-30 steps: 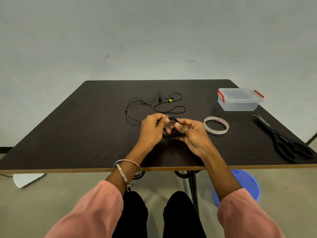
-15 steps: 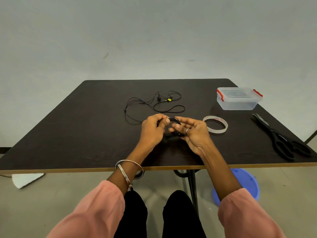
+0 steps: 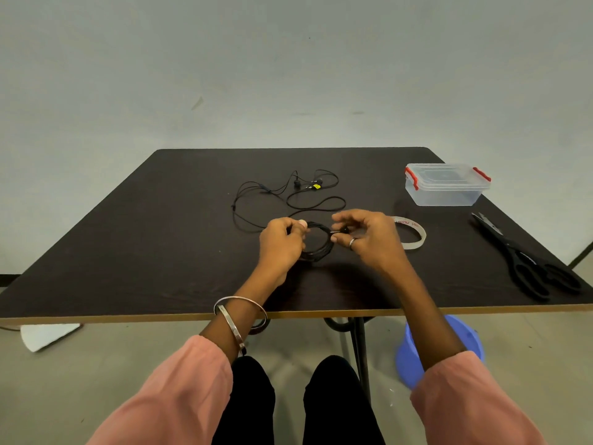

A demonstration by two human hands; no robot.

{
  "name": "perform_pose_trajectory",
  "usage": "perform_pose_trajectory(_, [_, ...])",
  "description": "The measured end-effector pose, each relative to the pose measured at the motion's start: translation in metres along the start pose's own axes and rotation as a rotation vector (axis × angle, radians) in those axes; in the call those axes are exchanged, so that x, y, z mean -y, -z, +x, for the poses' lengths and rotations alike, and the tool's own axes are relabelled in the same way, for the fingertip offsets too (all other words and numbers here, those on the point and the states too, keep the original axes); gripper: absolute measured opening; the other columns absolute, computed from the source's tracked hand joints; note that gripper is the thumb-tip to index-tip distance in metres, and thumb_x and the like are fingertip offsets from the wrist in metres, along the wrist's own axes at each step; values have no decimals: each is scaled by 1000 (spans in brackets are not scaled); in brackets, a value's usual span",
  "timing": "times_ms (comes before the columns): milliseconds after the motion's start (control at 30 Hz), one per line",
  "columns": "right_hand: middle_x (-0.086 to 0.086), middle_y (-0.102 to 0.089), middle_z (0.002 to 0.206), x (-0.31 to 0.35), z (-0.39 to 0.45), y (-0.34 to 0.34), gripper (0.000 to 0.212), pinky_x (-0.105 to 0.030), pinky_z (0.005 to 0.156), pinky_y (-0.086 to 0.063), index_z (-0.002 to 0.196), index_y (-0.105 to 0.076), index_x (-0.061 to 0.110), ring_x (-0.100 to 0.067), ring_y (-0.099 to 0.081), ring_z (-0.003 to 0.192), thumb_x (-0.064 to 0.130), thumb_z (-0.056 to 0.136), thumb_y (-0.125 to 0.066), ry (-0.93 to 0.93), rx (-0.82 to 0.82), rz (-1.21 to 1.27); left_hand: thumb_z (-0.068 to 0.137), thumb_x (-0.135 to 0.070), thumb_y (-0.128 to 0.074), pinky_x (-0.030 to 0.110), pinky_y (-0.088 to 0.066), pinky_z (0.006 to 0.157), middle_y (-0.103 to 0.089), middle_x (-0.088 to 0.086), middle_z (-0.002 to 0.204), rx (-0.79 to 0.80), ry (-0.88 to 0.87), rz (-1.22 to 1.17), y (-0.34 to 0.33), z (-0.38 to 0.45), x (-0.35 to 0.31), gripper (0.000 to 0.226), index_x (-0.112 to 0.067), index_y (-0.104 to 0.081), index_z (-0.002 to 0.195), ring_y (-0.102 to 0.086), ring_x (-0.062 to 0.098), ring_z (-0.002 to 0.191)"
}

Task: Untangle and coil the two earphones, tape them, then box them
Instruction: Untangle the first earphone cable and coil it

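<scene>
A coiled black earphone (image 3: 317, 242) hangs between my hands over the middle of the dark table (image 3: 128, 252). My left hand (image 3: 280, 240) grips the coil's left side, thumb on top. My right hand (image 3: 369, 239) pinches the coil's end piece between thumb and fingertips. A second black earphone (image 3: 288, 197) lies loose and uncoiled on the table beyond my hands. A roll of clear tape (image 3: 412, 234) lies just right of my right hand, partly hidden by it. A clear plastic box (image 3: 447, 184) with a red-clipped lid on it stands at the back right.
Black scissors (image 3: 526, 261) lie near the table's right edge. The table's front edge runs just above my knees. A blue stool (image 3: 417, 354) stands on the floor under the right side, and a white scrap (image 3: 45, 335) lies on the floor at left.
My hands have drawn apart, and the coil now shows as an open ring between them. My right hand shifted right and now pinches the end piece.
</scene>
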State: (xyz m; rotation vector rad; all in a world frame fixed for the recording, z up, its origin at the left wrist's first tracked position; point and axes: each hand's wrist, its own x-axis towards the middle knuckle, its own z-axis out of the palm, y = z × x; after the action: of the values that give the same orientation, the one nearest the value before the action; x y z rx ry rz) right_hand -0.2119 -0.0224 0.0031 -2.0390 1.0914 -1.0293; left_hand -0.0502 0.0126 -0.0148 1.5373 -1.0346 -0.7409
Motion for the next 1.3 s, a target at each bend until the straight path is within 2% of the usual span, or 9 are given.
perform_pose_trajectory(133, [-1,-71,93,-9,-3,6,23,-16,80,-53,95,-73,10,-9,-66,85,6,73,-78,185,-74,-109,97,-19,-54,44,-60,74,-59,1,73,49,85,-122,-6,3,0,20,-16,-65,81,-57,12,65])
perform_pose_trajectory(367, [-2,-72,90,-21,-17,15,21,-26,79,-58,93,-71,14,-14,-70,84,7,74,-78,-183,-140,175,95,-14,-57,43,-58,74,-62,2,74,139,116,-195,-33,8,-9,14,-13,-69,90,-59,14,63])
perform_pose_trajectory(567, [6,-68,83,-31,-24,15,11,-25,76,-55,89,-71,18,-10,-65,78,13,79,-75,-206,-230,-65,87,-17,-68,24,-57,67,-69,-3,71,65,-198,153,-55,16,-1,6,-13,-72,85,-66,5,65])
perform_pose_trajectory(700, [3,-66,82,-34,-24,9,15,-28,70,-54,94,-72,12,-9,-57,66,19,81,-74,-138,-221,-233,84,-30,-69,38,-53,80,-70,-9,73,39,-298,377,-55,21,4,7,-25,-73,80,-67,11,77])
perform_pose_trajectory(767, [-1,-67,89,-36,-22,8,18,-35,78,-54,98,-72,11,-12,-60,77,23,84,-71,-103,-189,-302,85,-30,-69,37,-52,81,-73,-3,79,32,-292,458,-52,24,5,11,-21,-75,83,-66,16,82])
perform_pose_trajectory(833, [-5,-68,99,-37,-22,7,23,-41,84,-52,104,-70,11,-19,-60,92,26,87,-67,-71,-150,-362,85,-28,-69,26,-49,73,-73,-1,82,32,-265,485,-50,25,5,12,-18,-75,87,-66,12,81])
perform_pose_trajectory(967, [-7,-65,112,-36,-23,6,36,-38,90,-49,122,-63,12,-20,-55,104,30,91,-61,-60,-113,-408,86,-26,-68,8,-32,57,-73,-2,83,-10,-280,443,-48,20,6,13,-17,-76,91,-57,2,73])
perform_pose_trajectory(1100, [-4,-65,112,-36,-25,7,34,-31,87,-46,119,-65,14,-19,-54,103,33,90,-62,-21,-101,-400,88,-29,-67,19,-38,65,-75,2,85,-20,-298,405,-44,18,7,19,-15,-77,93,-59,6,74])
perform_pose_trajectory(1300, [-3,-64,112,-39,-25,7,29,-26,84,-39,114,-68,17,-18,-50,105,33,92,-59,5,-94,-389,89,-26,-64,24,-45,79,-74,0,91,-55,-257,355,-40,18,6,18,-14,-76,94,-56,4,78])
